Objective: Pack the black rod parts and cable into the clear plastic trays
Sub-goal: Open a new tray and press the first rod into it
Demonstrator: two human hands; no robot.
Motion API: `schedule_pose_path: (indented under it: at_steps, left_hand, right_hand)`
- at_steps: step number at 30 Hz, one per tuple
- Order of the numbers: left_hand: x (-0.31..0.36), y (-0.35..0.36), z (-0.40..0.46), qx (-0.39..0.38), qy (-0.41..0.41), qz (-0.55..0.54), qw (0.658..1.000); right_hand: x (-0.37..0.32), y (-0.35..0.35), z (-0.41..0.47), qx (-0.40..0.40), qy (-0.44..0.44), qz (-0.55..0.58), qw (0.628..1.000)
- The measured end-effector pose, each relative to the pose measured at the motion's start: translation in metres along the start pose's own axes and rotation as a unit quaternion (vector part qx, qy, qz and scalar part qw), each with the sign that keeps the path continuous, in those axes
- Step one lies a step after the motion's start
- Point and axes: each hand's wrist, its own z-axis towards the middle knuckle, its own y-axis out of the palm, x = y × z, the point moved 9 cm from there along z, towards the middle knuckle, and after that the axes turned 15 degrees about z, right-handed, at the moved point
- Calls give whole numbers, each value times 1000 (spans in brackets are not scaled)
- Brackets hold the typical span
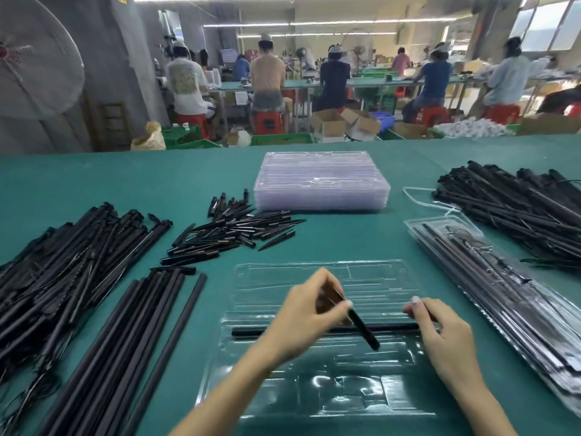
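The room was a long workshop under strip lights, with at least seven people seated on red stools (pixel 266 122) along green benches at the back, open cardboard boxes (pixel 344 124) and green crates (pixel 283 139) on the floor behind them, and a big fan (pixel 34 58) at the far left. The near surface was a wide table covered in green cloth (pixel 125 184).

On it lay four groups of black parts: a large heap of long rods with cables (pixel 63 256) at the left, a second heap (pixel 515 212) at the right, a row of about ten plain long tubes (pixel 132 335) beside the left heap, and a pile of short pointed pieces (pixel 232 231), too many to count, in the middle. Beyond that pile sat one stack of clear trays (pixel 320 180), the number in it not readable. A filled tray (pixel 503 287) lay slanted at the right, on top of others.

One open clear tray (pixel 314 388) lay directly in front of the person, with a single long black rod (pixel 248 332) seated crosswise in one of its channels.

The left hand (pixel 311 313) pinched a short black piece (pixel 364 330) between thumb and fingers, its free end tilted down over the tray and crossing above the rod. The right hand (pixel 440 325) had its fingers curled at the rod's right end, fingertips touching it; whether they actually gripped it cannot be told.
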Motion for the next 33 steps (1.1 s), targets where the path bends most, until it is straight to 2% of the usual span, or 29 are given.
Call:
schedule_pose_path:
  at_steps: [3,6,7,10,13,15,17,18,21,24,26,29,31,33]
  left_hand:
    - [-7,33,-12,-54,-18,36,998]
    - [-18,55,-24,-95,27,201,975]
    - [-20,56,-26,-82,46,253,963]
    - [-14,52,-28,-30,86,321,943]
    - [3,57,-33,-14,152,363,919]
    - [9,71,-42,-27,219,427,877]
    - [8,88,-49,-77,219,497,836]
    - [6,91,-49,-82,201,513,830]
    - [10,88,-45,-76,158,505,845]
    - [0,47,-26,-26,93,400,911]
    - [-24,-9,-17,50,15,387,921]
    - [-76,-111,-24,153,-123,413,889]
    - [-111,-177,-41,204,-217,442,846]
    - [-146,-224,-58,196,-302,498,789]
  right_hand:
    - [-5,7,-2,-43,7,78,996]
    - [-6,19,-5,-100,1,81,992]
    - [-7,23,-6,-121,-11,58,991]
    - [-13,34,-10,-176,-68,-26,982]
    - [-13,34,-12,-202,-82,-34,975]
    - [-9,34,-12,-232,-74,-22,970]
    - [-7,35,-13,-257,-75,-31,963]
    - [-6,37,-13,-262,-81,-41,961]
    - [-8,40,-13,-269,-99,-60,956]
    - [-11,41,-16,-275,-121,-69,951]
    - [-13,40,-16,-267,-118,-70,954]
    - [-17,37,-14,-251,-114,-68,959]
    - [-18,38,-13,-246,-124,-87,958]
    - [-21,42,-15,-250,-141,-111,952]
